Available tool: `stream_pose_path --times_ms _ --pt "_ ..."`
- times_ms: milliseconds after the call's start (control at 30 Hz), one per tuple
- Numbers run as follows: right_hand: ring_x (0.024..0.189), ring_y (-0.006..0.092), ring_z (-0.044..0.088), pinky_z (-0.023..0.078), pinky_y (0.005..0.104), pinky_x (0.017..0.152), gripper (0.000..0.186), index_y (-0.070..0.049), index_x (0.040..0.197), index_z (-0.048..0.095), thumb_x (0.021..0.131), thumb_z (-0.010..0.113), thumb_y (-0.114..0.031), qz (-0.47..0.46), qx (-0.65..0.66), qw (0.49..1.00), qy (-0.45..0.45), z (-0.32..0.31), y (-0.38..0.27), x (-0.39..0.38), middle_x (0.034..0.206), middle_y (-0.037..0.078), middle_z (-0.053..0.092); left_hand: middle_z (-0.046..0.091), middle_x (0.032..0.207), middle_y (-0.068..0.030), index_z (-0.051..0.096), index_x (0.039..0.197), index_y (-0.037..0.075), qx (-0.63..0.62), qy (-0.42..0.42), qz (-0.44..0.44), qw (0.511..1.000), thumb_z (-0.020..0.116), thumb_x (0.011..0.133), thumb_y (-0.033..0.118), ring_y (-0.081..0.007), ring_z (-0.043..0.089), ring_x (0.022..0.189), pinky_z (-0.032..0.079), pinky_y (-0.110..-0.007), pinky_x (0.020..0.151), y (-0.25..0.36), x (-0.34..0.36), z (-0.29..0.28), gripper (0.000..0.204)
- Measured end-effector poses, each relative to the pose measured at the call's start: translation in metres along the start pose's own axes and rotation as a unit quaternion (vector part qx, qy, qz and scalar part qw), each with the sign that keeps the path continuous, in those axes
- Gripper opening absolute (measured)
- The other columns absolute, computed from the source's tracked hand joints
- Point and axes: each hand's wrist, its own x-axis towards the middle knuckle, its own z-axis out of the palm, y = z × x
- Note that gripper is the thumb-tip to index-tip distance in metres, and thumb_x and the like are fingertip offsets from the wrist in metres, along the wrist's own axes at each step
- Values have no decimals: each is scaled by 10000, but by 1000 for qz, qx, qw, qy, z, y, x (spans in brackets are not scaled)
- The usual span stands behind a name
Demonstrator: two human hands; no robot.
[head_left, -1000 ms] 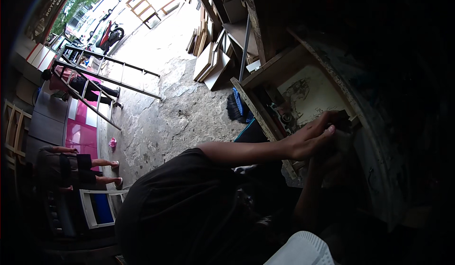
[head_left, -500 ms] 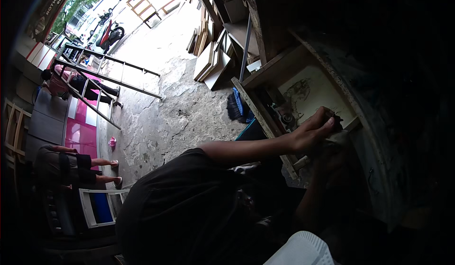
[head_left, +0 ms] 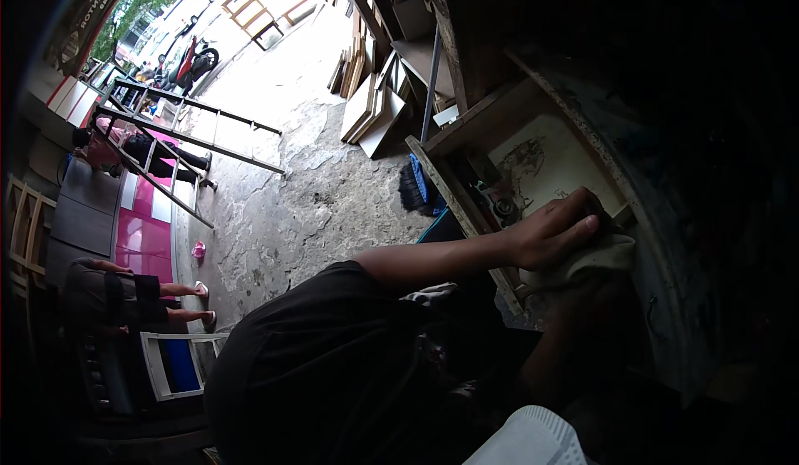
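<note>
My left hand (head_left: 556, 230) reaches over an open wooden drawer (head_left: 456, 189) with its fingers curled closed. What they grip, if anything, is hidden. Just under it bunches a pale, cloth-like thing (head_left: 601, 257), touching or very near the hand. My right hand (head_left: 587, 300) lies in deep shadow below that pale thing, and its fingers cannot be made out. Inside the drawer, a small round metal part (head_left: 503, 205) sits near the left wall, and the light bottom panel (head_left: 574, 153) carries a brown stain.
A blue-and-black brush (head_left: 419, 186) lies beside the drawer. Board offcuts (head_left: 374, 107) lean farther back. On the left stand a metal ladder (head_left: 191, 136), a bent-over person (head_left: 108, 294), another person in pink (head_left: 158, 149) and pink-fronted cabinets (head_left: 146, 236). A motorbike (head_left: 196, 61) is parked outside.
My left hand has turned so its back shows more, with the fingers curled over. The pale cloth-like thing has come further into the light beneath it. The bent-over person has shifted slightly.
</note>
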Motion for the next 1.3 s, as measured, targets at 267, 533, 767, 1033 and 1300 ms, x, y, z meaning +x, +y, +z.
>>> stream_pose_path --times_ms 267,533,767,1033,1300 --pt "901 324 676 565 414 800 315 57 1159 622 961 671 -183 -75 -67 993 55 -3 -23 -1 1044 163 659 596 1081 -168 390 1223 2 90 73 56 992 509 1058 391 -259 643 958 509 -391 847 3 2 -2 440" --pt "961 328 683 549 427 857 312 70 1181 624 1002 616 -185 -109 45 993 26 7 -34 -18 1081 207 671 634 1040 -211 403 1197 -9 102 125 -8 987 534 1047 339 -364 653 1004 500 -436 867 -6 -3 0 401" --pt "1029 337 679 549 412 869 452 46 1217 628 1057 454 -339 36 21 998 -39 -24 -46 14 1149 221 669 647 1122 -216 435 1215 -18 55 96 -28 993 516 1058 325 -331 656 1050 505 -418 906 4 2 -10 386" --pt "1061 436 651 543 484 931 431 65 1336 537 1038 524 -246 -233 -132 962 52 -15 -30 1 1188 273 631 632 1141 -211 440 1300 -7 159 92 13 983 477 1076 314 -330 650 1096 513 -428 915 -8 4 -5 393" --pt "1110 365 651 537 436 902 459 31 1279 608 1009 595 -340 158 119 974 -108 -38 -35 40 1228 240 646 518 1311 -198 470 1300 -11 -52 33 -4 998 343 1091 450 -271 604 1127 534 -405 903 7 8 -31 522"
